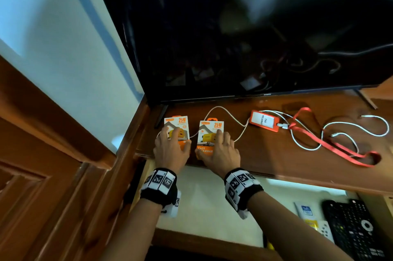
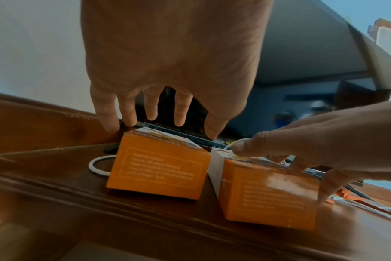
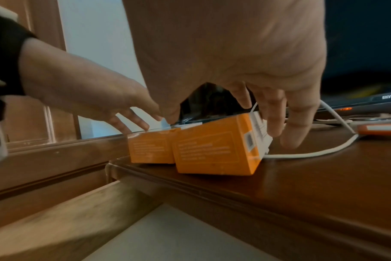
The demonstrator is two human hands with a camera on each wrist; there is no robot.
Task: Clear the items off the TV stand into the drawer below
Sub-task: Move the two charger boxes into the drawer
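Two orange-and-white charger boxes stand side by side at the left end of the wooden TV stand. My left hand lies over the left box, little finger at its left edge and thumb at its right edge. My right hand holds the right box, with fingers curled down its right side and the thumb on its left. Both boxes rest on the stand. The drawer below stands pulled out.
An orange ID card holder with a red lanyard and white cables lie to the right on the stand. One cable runs behind the boxes. The TV looms just behind. A black remote and small cards lie in the drawer's right part.
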